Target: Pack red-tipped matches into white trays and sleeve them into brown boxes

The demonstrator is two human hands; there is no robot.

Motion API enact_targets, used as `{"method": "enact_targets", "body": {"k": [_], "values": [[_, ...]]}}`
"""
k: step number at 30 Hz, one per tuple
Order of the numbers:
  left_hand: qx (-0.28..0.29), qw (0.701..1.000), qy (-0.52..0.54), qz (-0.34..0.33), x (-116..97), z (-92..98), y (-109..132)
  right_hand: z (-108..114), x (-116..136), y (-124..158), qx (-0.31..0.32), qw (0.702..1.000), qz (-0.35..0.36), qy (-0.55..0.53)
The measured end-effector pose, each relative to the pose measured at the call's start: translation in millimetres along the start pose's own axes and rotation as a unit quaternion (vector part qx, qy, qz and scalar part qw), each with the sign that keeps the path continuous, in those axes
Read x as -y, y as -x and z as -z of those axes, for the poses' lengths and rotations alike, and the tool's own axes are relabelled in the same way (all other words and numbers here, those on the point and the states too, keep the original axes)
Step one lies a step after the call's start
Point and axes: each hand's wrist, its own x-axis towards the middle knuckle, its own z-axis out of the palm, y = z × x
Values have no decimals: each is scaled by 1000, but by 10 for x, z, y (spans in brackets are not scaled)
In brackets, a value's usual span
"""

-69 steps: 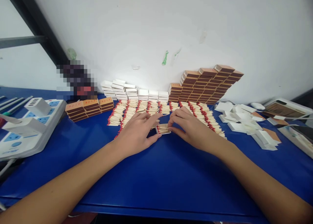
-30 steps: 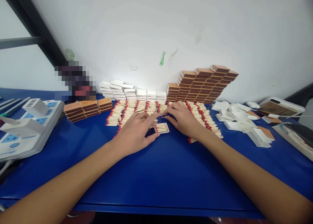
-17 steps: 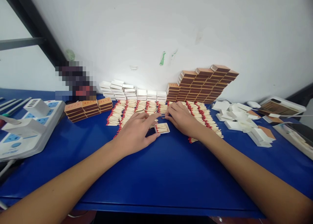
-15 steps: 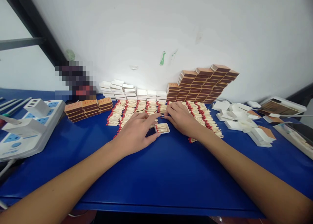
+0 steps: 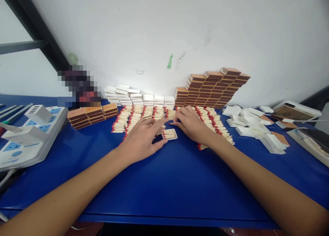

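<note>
A small white matchbox tray (image 5: 175, 138) filled with red-tipped matches lies on the blue table between my hands. My left hand (image 5: 141, 138) rests at the tray's left side, thumb and forefinger apart. Its thumb tip is at the tray's near left corner; whether it presses there I cannot tell. My right hand (image 5: 190, 124) is just beyond the tray's right end, thumb and fingers closed together. A red match head shows at those fingertips; the rest of that match is hidden. Rows of loose matches (image 5: 214, 122) spread behind and beside both hands.
White trays (image 5: 124, 95) are stacked along the wall, beside a tall stack of brown matchboxes (image 5: 210, 90). More matchboxes (image 5: 88, 116) sit at left, near a power strip (image 5: 38, 136). Loose white trays (image 5: 253, 122) lie in a heap at right, by a phone (image 5: 315, 140).
My right thumb and fingertips have drawn closer together over the match head. The tray and left hand show hardly any shift; the whole view moves slightly.
</note>
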Motion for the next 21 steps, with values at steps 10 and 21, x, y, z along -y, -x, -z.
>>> {"method": "enact_targets", "body": {"k": [10, 21], "values": [[-32, 999, -17, 18, 4, -6, -2, 307, 447, 88, -13, 997, 62, -44], [-25, 1000, -6, 14, -9, 5, -6, 75, 104, 38, -38, 999, 23, -32]]}}
